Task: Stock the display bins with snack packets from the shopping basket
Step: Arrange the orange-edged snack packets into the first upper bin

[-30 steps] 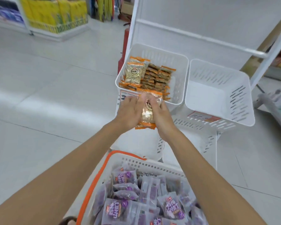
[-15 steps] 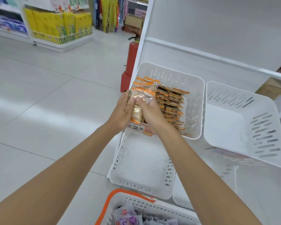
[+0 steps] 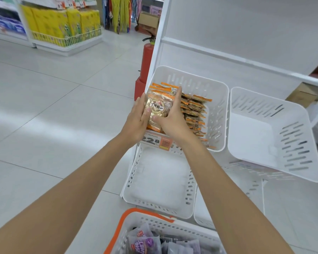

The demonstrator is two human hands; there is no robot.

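Now both hands, left hand (image 3: 136,116) and right hand (image 3: 170,118), flank the snack packet (image 3: 159,109).

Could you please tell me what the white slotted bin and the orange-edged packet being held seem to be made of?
The white slotted display bin looks like moulded plastic, smooth, slightly glossy: thin walls, cut slots. The orange-edged snack packet looks like glossy, partly clear plastic film: it glints and wrinkles, contents seemingly visible.
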